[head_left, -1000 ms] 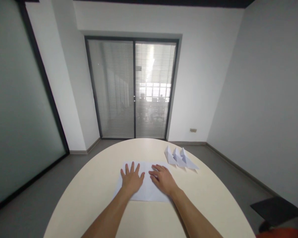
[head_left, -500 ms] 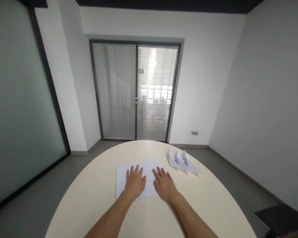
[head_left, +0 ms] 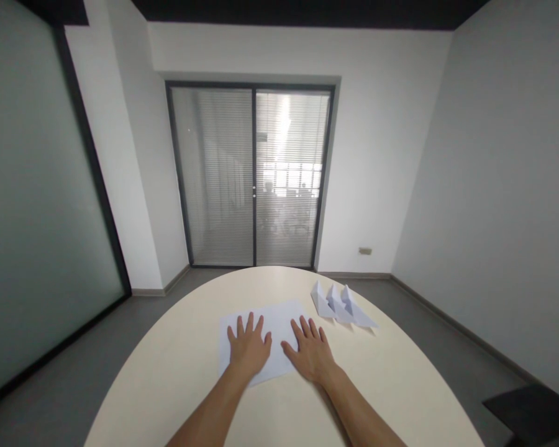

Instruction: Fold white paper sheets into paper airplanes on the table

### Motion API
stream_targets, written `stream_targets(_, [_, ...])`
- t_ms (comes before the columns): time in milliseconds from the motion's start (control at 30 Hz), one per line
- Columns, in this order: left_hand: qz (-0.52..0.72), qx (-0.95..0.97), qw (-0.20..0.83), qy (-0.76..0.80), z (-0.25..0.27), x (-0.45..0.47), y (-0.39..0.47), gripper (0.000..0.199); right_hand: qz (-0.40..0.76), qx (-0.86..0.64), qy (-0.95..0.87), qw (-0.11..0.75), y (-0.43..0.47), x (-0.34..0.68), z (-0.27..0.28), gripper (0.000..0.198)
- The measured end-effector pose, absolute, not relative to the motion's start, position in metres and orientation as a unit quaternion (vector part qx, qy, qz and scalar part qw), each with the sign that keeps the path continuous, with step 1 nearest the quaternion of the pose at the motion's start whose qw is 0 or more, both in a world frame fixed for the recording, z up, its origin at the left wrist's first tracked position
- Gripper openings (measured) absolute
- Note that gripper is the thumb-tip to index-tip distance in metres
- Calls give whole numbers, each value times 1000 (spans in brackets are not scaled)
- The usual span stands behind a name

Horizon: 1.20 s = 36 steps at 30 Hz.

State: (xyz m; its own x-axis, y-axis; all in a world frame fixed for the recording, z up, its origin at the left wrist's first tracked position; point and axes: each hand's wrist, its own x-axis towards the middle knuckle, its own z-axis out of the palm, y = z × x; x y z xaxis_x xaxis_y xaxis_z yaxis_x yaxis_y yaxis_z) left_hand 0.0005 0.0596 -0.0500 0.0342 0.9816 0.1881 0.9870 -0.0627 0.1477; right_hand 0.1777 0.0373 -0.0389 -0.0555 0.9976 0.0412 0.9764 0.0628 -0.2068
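A white sheet of paper (head_left: 276,323) lies flat on the round cream table (head_left: 177,372). On its left part rests my left hand (head_left: 250,349), palm down with the fingers spread. My right hand (head_left: 311,352) lies over the sheet's right edge, also palm down with fingers and thumb apart. Parts of the paper are hidden under both hands. Beyond my right hand, three folded white paper boats (head_left: 339,305) stand close together in a row, touched by neither hand.
Behind the table is a glass door (head_left: 254,186) with blinds, set in a white wall. A frosted glass panel (head_left: 41,205) rises at the left. A dark flat object, perhaps a chair part (head_left: 533,410), shows at the lower right.
My left hand has shifted slightly left and its fingers have spread wider. My right hand's fingers and thumb have also spread out more. The boats stay in place.
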Motion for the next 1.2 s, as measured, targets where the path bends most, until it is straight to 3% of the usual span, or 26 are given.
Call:
stream_targets(233, [-109,-693,14,-713,-59,0,75,59,44,-684,-721,99,39,183,-37,78])
stream_targets(400, [-116,-700,30,-704,-59,1,73,57,10,-628,-764,143,31,172,-28,66])
stream_targets(567, [-105,-718,33,-688,-58,1,72,55,100,-604,-782,117,28,163,-34,75])
stream_targets(833, [-49,-701,51,-710,-32,16,48,55,61,-641,-756,120,38,176,-33,77])
stream_targets(1033, [-19,-749,56,-660,-25,19,32,55,4,-663,-732,160,39,183,-17,42])
stream_targets(1200, [-45,-794,39,-605,-28,13,31,62,17,-635,-751,180,41,185,-20,38])
